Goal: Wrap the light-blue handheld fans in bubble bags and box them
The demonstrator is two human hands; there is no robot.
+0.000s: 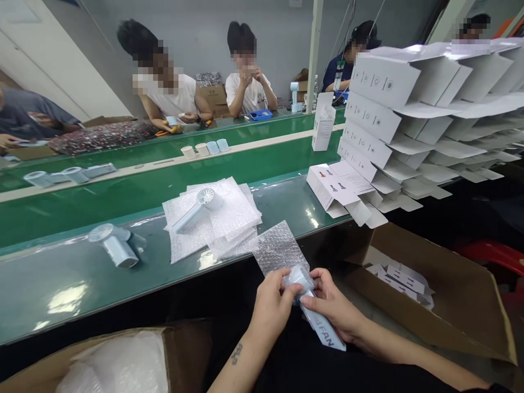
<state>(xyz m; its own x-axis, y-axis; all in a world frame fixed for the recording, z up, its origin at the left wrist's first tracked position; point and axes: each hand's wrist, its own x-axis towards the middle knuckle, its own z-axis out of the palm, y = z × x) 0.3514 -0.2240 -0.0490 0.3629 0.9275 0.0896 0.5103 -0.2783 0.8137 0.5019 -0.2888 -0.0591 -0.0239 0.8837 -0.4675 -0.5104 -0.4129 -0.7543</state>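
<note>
Over the table's front edge, both my hands are closed on a light-blue handheld fan (299, 277) with clear wrap about its round head. My left hand (272, 300) pinches the head from the left. My right hand (333, 305) grips just below it, against a pale-blue length printed "FAN" (323, 327); whether this is the handle or a leaflet along it I cannot tell. A bubble-wrap bag (282, 248) lies just beyond, overhanging the edge. Another fan (205, 198) rests on a pile of bubble-wrap bags (235, 210), and one more fan (117, 245) lies at left.
White printed boxes (376, 82) with open flaps are stacked at right. Below them stands a carton (458, 289) with white boxes inside; another carton (170, 355) at lower left holds bubble wrap. Across the green conveyor belt (155, 174), which carries fans and parts, several co-workers sit.
</note>
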